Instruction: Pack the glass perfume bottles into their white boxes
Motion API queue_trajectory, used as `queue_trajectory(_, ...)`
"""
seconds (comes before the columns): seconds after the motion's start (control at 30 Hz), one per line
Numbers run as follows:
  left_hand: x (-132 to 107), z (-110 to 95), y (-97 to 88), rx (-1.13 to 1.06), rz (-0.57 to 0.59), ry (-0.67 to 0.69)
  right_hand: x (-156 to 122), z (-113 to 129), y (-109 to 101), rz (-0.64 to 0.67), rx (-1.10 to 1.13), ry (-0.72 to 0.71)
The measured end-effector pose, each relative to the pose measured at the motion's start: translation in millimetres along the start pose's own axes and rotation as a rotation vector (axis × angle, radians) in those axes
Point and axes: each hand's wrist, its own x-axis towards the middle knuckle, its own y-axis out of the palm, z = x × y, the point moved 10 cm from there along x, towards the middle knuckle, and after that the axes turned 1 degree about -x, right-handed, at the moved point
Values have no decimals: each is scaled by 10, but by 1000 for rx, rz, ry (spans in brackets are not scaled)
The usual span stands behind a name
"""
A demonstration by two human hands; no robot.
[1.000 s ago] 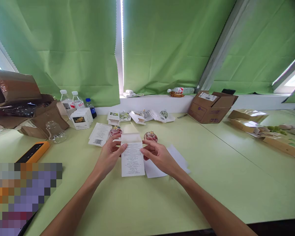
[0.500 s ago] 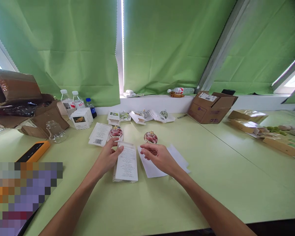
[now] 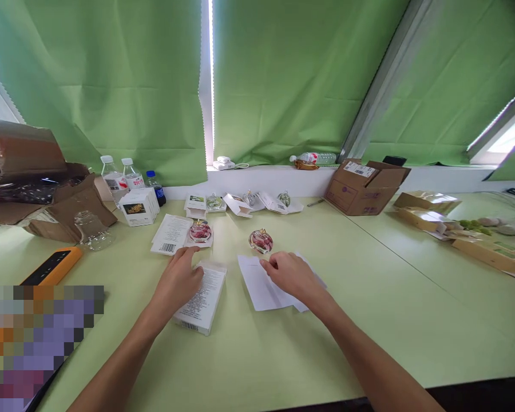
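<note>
My left hand [image 3: 177, 281] lies palm down over the near-left corner of a white printed carton [image 3: 201, 298], which rests flat and slanted on the pale green table [image 3: 257, 349]. Its fingers curl over the carton's edge. My right hand [image 3: 290, 274] rests on loose white paper sheets [image 3: 261, 286] with its fingers bent and pinched down onto them. A round red glass ornament [image 3: 261, 241] sits just beyond the paper. A second red ornament [image 3: 200, 232] lies on a flattened white carton with a barcode [image 3: 170, 233].
Further back stand opened small white boxes with green ornaments [image 3: 244, 201], water bottles [image 3: 111, 180], a white cube box [image 3: 138, 206], torn brown cardboard [image 3: 34, 189] at left, an orange device [image 3: 51, 266], a brown shipping box [image 3: 360, 186] and flat kraft boxes [image 3: 459, 226] at right.
The carton was held up between both hands; it now lies flat to the left under my left hand. My right hand let go and came down onto the paper sheets.
</note>
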Motion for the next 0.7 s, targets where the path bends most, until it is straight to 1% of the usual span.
queue_trajectory(0.07, -23, -114, 0, 6, -11, 64, 9, -78, 39, 29, -50, 31)
queue_trajectory(0.13, -58, -246, 32, 1, 13, 140, 17, -129, 94, 64, -63, 42)
queue_trajectory(0.2, -107, -367, 87, -6, 59, 218, 24, -146, 143, 88, -62, 38)
queue_trajectory(0.27, -155, -444, 162, -14, 116, 276, 27, -143, 184, 106, -53, 29)
queue_trajectory(0.37, -197, -469, 252, -8, 172, 315, 30, -100, 231, 138, -13, 4)
queue_trajectory(0.53, -197, -413, 281, 22, 197, 331, 16, 3, 309, 224, 108, -52)
queue_trajectory(0.7, -216, -404, 269, 125, 186, 370, -45, 126, 467, 388, 463, -99)
